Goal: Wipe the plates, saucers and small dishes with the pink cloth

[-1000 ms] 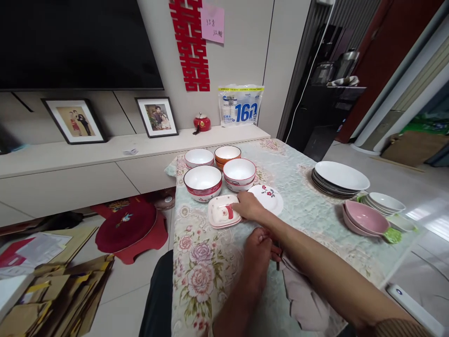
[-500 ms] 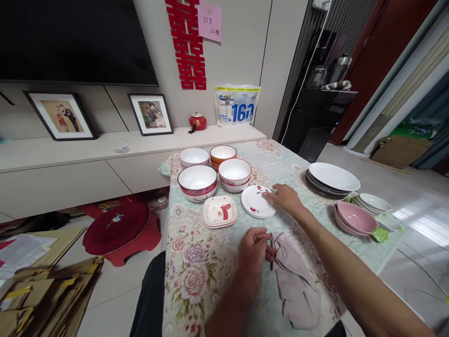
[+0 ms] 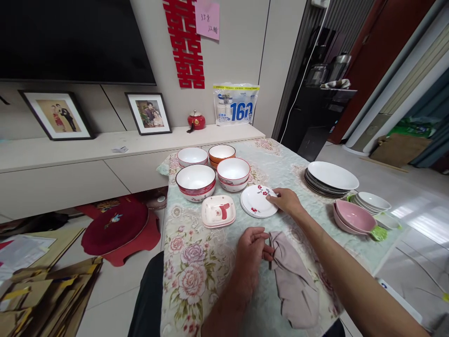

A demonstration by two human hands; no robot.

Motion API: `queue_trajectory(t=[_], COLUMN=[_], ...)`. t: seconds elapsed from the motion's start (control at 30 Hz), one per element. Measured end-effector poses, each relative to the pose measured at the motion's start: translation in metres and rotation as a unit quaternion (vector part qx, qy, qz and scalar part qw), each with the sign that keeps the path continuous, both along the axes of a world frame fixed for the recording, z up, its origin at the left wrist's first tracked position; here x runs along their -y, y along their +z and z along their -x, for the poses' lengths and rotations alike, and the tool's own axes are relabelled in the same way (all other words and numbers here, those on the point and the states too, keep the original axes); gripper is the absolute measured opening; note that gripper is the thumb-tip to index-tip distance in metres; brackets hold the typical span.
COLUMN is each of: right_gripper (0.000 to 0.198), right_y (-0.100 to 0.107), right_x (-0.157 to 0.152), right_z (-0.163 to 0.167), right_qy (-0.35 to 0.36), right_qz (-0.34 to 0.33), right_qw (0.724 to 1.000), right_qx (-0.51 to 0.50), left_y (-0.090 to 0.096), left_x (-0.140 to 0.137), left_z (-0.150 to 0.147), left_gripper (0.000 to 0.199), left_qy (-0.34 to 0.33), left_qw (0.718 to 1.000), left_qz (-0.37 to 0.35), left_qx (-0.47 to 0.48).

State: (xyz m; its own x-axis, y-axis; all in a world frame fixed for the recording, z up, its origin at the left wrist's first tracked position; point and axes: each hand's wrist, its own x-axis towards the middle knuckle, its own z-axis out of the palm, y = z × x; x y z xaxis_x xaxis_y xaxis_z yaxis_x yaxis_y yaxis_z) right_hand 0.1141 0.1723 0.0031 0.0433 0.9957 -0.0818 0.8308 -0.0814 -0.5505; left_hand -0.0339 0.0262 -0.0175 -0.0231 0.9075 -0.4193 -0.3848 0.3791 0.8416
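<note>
My right hand is at the right rim of a small stack of round white plates with red flowers. Its thumb lies over the top plate's edge; the other fingers are partly hidden. Close to the table's front, my left hand has its fingers curled on the upper end of a greyish-pink cloth, which drapes toward me. Left of the plates sits a rectangular dish with a red and pink picture, stacked on another. Behind it stand the white bowls with dark and red rims.
A stack of large plates, pink leaf-shaped bowls and small green-edged bowls stand on the right. A flowered tablecloth covers the table. A red stool and flattened cardboard are on the left floor.
My right hand has settled its thumb on the top plate's rim, with the fingers drawn closer to the edge. The left hand and cloth stay nearly still; the view has shifted slightly.
</note>
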Motion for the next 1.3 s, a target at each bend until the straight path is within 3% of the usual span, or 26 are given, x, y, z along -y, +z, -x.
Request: queue_trajectory(t=[0.17,0.37,0.53,0.63,0.73,0.83,0.93,1.1,1.2,1.3], right_gripper=[0.02,0.02,0.032,0.042,0.045,0.042,0.036,0.042,0.038,0.027], right_y=[0.0,-0.011,-0.01,-0.007,-0.005,-0.001,0.002,-0.004,-0.006,0.0], right_x=[0.0,0.012,0.045,0.071,0.094,0.116,0.141,0.182,0.195,0.198], right_z=[-0.001,-0.01,-0.014,-0.009,-0.006,-0.012,-0.022,-0.037,-0.051,-0.064], right_qy=[-0.042,-0.079,-0.068,-0.043,-0.009,0.039,0.102,0.223,0.19,0.084], right_qz=[-0.033,0.011,0.04,0.06,0.072,0.053,-0.01,-0.074,-0.114,-0.217], right_qw=[0.998,0.982,0.951,0.937,0.93,0.945,0.973,0.969,0.973,0.971], right_qx=[-0.024,-0.174,-0.299,-0.342,-0.359,-0.32,-0.206,-0.075,-0.061,-0.058], left_y=[0.002,0.006,0.013,0.015,0.014,0.012,0.012,0.012,0.012,0.011], left_x=[0.002,0.003,0.001,0.0,0.002,0.003,0.002,0.003,0.005,0.008], left_z=[0.001,0.003,0.002,0.001,0.0,0.002,0.004,0.005,0.004,0.002], left_gripper=[0.035,0.028,0.036,0.033,0.044,0.051,0.049,0.046,0.045,0.047], left_qy=[-0.001,0.027,0.076,0.106,0.126,0.143,0.165,0.168,0.147,0.107], left_qw=[1.0,0.999,0.987,0.975,0.967,0.967,0.966,0.968,0.973,0.979], left_qz=[-0.001,-0.004,0.025,-0.008,-0.011,0.017,0.045,0.054,0.042,0.043], left_qx=[0.006,0.043,0.138,0.196,0.221,0.21,0.192,0.176,0.172,0.17])
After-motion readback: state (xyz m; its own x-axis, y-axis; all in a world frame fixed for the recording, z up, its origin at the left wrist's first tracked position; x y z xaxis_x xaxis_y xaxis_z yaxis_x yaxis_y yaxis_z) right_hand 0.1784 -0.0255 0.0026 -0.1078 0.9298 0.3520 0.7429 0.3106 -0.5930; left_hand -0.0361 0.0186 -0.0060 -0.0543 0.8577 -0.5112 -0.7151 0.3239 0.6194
